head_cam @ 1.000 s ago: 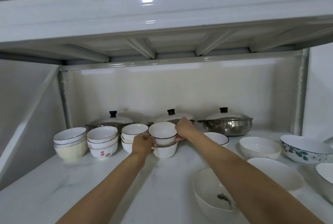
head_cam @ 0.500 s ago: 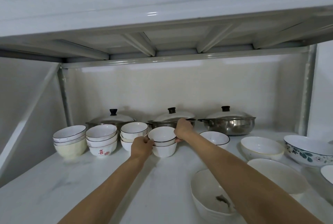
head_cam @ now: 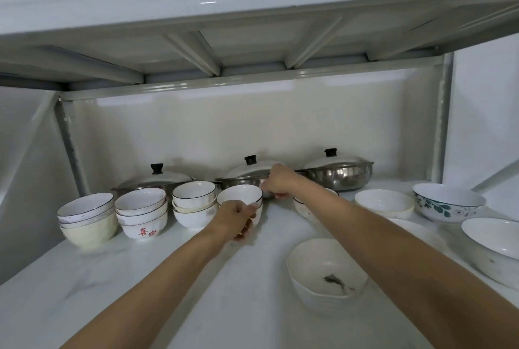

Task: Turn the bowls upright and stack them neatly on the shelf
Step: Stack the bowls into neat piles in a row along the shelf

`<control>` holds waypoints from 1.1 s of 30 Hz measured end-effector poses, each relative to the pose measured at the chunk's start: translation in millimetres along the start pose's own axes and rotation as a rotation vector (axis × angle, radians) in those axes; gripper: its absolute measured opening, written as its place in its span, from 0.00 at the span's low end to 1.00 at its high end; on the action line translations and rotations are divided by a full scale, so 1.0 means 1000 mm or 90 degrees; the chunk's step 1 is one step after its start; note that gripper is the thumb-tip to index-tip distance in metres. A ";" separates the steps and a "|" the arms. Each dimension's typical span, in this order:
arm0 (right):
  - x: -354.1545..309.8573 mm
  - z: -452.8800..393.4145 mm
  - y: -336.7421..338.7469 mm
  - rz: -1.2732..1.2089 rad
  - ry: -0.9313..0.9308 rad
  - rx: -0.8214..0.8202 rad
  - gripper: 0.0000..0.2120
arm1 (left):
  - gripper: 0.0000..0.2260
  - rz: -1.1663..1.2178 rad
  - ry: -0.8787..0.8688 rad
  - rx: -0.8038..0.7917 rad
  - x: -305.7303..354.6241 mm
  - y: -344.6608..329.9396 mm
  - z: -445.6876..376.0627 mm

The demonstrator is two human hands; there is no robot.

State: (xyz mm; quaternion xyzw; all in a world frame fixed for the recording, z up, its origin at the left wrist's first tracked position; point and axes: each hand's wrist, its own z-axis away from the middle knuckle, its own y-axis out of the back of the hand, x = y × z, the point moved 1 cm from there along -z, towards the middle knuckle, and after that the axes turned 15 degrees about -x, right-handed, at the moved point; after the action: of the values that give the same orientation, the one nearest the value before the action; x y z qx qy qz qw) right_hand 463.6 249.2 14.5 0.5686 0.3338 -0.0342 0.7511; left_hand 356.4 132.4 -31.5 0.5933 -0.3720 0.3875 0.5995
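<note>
**Two hands at a fresh stack of small bowls, with a tip-over risk**

Both arms reach deep along a white shelf (head_cam: 146, 287). The left hand (head_cam: 234, 221) curls round the near side of a short stack of small white bowls (head_cam: 242, 199), fingers pinching its wall just below the dark rim. The right hand (head_cam: 279, 183) hovers just beyond and to the right of that stack, fingers curled downward; whether it touches a bowl or grips anything cannot be told.

Directly left of the left hand stand three taller stacks of upright bowls (head_cam: 193, 202), close together. Behind the right hand sit lidded steel pots (head_cam: 341, 173). Under the right forearm a black-rimmed bowl (head_cam: 304, 209) is partly hidden. Nearer the body, below that forearm, a wide bowl with a fish motif (head_cam: 327, 275) waits unstacked.

Likely hazards: the top bowl may not be fully nested, so letting go early could leave it rocking. Pulling the left hand away sideways could knock the neighbouring stack. The right forearm, drawn back low, could clip the loose bowls beneath it.
</note>
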 end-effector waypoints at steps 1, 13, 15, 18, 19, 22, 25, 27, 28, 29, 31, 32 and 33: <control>0.001 0.005 0.002 -0.003 -0.008 -0.022 0.01 | 0.13 0.000 0.014 -0.042 0.004 -0.004 0.003; 0.046 0.069 0.018 -0.008 -0.093 -0.230 0.12 | 0.22 -0.015 0.061 -0.383 0.021 -0.039 0.019; 0.052 0.082 0.019 0.005 -0.105 -0.253 0.12 | 0.24 -0.047 0.068 -0.421 0.023 -0.042 0.021; 0.060 0.100 0.020 0.008 -0.111 -0.283 0.15 | 0.24 -0.080 0.084 -0.455 0.025 -0.046 0.024; 0.063 0.105 0.020 0.008 -0.110 -0.292 0.15 | 0.24 -0.087 0.092 -0.462 0.025 -0.047 0.024; 0.070 0.118 0.018 0.005 -0.115 -0.319 0.12 | 0.26 -0.115 0.117 -0.483 0.023 -0.048 0.025; 0.075 0.129 0.017 0.027 -0.129 -0.331 0.11 | 0.27 -0.124 0.147 -0.513 0.020 -0.049 0.028; 0.078 0.138 0.015 0.023 -0.152 -0.351 0.12 | 0.26 -0.111 0.161 -0.548 0.019 -0.050 0.030; 0.079 0.141 0.013 0.011 -0.162 -0.366 0.14 | 0.26 -0.098 0.164 -0.562 0.017 -0.050 0.031; 0.081 0.143 0.012 -0.003 -0.171 -0.382 0.18 | 0.25 -0.083 0.164 -0.572 0.016 -0.050 0.031; 0.085 0.148 0.007 -0.029 -0.181 -0.406 0.21 | 0.25 -0.060 0.162 -0.585 0.014 -0.050 0.032; 0.087 0.150 0.004 -0.045 -0.179 -0.417 0.22 | 0.24 -0.050 0.161 -0.591 0.013 -0.049 0.033; 0.089 0.152 0.003 -0.066 -0.172 -0.427 0.22 | 0.23 -0.037 0.159 -0.596 0.013 -0.049 0.034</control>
State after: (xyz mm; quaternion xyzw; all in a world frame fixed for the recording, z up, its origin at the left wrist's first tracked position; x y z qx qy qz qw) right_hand 604.3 146.4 -11.9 0.2633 0.2524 -0.0356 0.9304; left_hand 406.9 99.4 -39.7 0.2190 -0.4147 0.2299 0.8528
